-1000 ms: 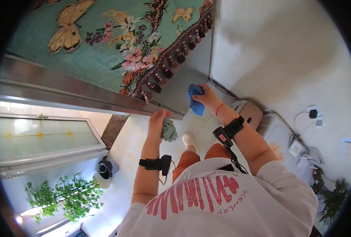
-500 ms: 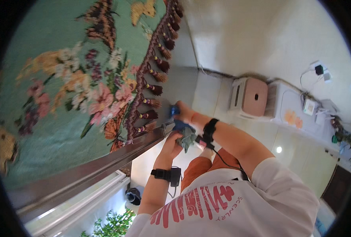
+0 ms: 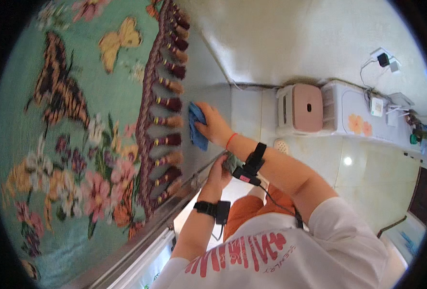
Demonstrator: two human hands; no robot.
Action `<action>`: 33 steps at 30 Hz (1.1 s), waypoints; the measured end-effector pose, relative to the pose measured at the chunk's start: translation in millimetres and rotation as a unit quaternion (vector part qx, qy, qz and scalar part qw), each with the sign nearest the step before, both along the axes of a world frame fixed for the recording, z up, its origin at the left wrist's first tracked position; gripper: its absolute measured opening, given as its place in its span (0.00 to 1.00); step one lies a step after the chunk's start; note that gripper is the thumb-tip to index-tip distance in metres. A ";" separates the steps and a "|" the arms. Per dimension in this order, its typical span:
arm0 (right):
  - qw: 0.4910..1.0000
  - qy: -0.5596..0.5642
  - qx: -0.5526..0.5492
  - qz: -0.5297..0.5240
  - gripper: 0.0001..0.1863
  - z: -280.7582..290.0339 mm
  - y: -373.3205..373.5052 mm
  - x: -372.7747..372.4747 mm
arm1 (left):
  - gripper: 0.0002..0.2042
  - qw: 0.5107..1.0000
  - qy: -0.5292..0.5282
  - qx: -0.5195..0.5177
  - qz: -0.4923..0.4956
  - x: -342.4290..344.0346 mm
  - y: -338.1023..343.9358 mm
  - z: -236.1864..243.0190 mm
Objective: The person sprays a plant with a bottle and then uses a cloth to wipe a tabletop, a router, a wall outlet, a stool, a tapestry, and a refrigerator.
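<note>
A blue cloth (image 3: 199,137) is pressed under my right hand (image 3: 215,126) against the smooth grey side panel (image 3: 218,98) of a tall piece of furniture. The fingers of that hand curl over the cloth's edge. Lower down, beside the panel's near corner, my left hand (image 3: 218,172) is closed round a bunched grey-green cloth (image 3: 230,164). My right forearm crosses close to this second cloth, hiding part of it. Over the top of the furniture lies a green floral cover (image 3: 74,159), its fringe of maroon and tan tassels (image 3: 169,103) hanging next to the blue cloth.
Against the wall stand a pink-fronted box (image 3: 308,107) and a white cabinet with orange flowers (image 3: 341,108). Plugs and cables (image 3: 382,59) hang from a wall socket. A perforated beige slipper (image 3: 281,146) rests on the tiled floor (image 3: 314,164). Each wrist carries a strapped device with a cable.
My right hand has moved up and left, laying the blue cloth on the side panel. My left hand has shifted slightly right, still holding the grey-green cloth. The view has turned and shifted.
</note>
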State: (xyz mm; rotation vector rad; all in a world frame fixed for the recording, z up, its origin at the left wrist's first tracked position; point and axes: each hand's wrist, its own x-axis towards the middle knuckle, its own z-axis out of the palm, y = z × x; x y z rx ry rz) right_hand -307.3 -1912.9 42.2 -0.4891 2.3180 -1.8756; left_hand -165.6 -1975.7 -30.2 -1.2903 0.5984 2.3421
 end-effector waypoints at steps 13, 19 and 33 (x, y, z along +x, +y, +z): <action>0.989 0.100 -0.087 0.065 0.34 -13.0 9.1 -120.0 | 0.18 0.982 0.150 -0.065 0.099 -77.6 6.2 6.4; 0.990 -0.132 0.052 0.024 0.29 -169.5 11.0 -193.9 | 0.17 0.978 0.117 -0.066 0.157 -132.0 17.9 -19.1; 0.995 -0.056 0.073 -0.033 0.34 -249.2 -13.6 -190.6 | 0.16 0.959 0.087 -0.013 0.269 -85.4 7.7 -65.7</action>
